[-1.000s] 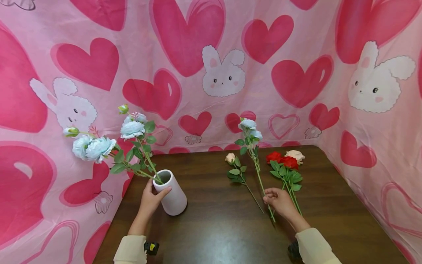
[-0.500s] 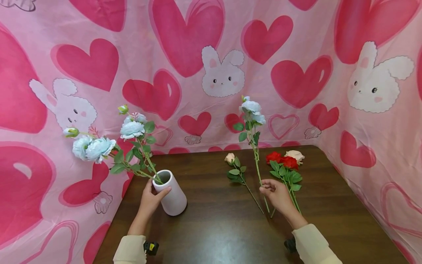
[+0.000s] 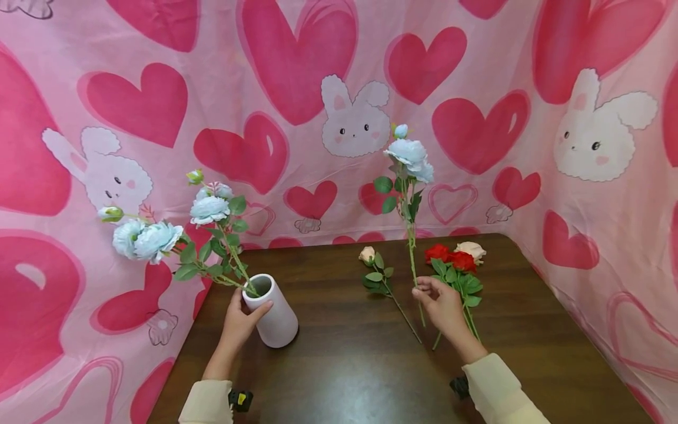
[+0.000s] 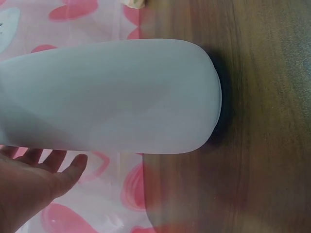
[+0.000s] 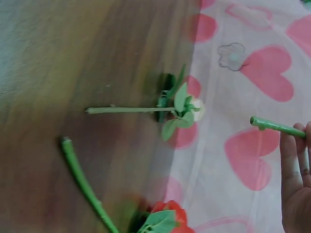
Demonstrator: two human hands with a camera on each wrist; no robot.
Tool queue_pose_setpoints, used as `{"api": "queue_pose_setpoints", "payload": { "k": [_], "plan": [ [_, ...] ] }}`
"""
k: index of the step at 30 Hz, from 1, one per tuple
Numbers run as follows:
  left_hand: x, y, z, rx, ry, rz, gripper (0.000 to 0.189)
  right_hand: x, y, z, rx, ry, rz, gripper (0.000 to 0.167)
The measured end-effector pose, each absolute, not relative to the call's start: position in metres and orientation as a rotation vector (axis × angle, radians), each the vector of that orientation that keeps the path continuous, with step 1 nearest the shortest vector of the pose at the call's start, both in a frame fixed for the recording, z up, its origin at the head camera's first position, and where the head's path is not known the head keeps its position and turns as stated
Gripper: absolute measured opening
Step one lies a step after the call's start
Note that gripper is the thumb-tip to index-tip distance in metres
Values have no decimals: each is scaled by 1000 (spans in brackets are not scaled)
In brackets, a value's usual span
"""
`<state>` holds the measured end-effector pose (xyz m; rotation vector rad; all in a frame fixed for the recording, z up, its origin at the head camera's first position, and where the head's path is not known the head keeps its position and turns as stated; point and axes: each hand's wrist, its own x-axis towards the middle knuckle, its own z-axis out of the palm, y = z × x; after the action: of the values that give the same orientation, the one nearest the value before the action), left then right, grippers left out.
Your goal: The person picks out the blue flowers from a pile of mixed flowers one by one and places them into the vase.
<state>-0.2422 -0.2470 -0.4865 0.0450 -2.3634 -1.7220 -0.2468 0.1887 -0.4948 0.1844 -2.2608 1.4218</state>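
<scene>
On the left of the table, a white vase (image 3: 278,320) stands with pale blue flowers (image 3: 157,240) leaning out of its mouth to the left. My left hand (image 3: 239,321) holds the vase near its rim, thumb on the front side; in the left wrist view the vase (image 4: 121,97) fills the middle. With my right hand (image 3: 442,305) I pinch the stem of another pale blue flower (image 3: 410,154), held upright above the table. Its cut stem end (image 5: 272,125) pokes out past my fingers in the right wrist view.
A single cream rose (image 3: 367,255) lies on the brown table (image 3: 339,365), left of my right hand. Red roses (image 3: 462,261) and a cream rose (image 3: 471,252) lie behind that hand. A pink cloth with hearts (image 3: 312,200) hangs around the table's back and sides.
My right hand has lifted the pale blue flower up off the table and moved slightly left with it. The left hand and vase have stayed in place.
</scene>
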Motion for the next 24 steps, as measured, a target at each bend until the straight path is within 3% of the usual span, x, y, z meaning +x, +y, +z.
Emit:
{"api": "queue_pose_setpoints", "payload": {
  "k": [8, 17, 24],
  "plan": [
    [-230, -253, -474, 105, -2520, -1451, 77, -245, 182, -475, 259, -2181, 1405, 22],
    [-219, -252, -462, 133, -2181, -1113, 39, -243, 175, -461, 295, -2125, 1388, 20],
    [-222, -234, -446, -78, -1940, -1049, 33, -241, 168, -451, 353, -2093, 1409, 20]
  ]
}}
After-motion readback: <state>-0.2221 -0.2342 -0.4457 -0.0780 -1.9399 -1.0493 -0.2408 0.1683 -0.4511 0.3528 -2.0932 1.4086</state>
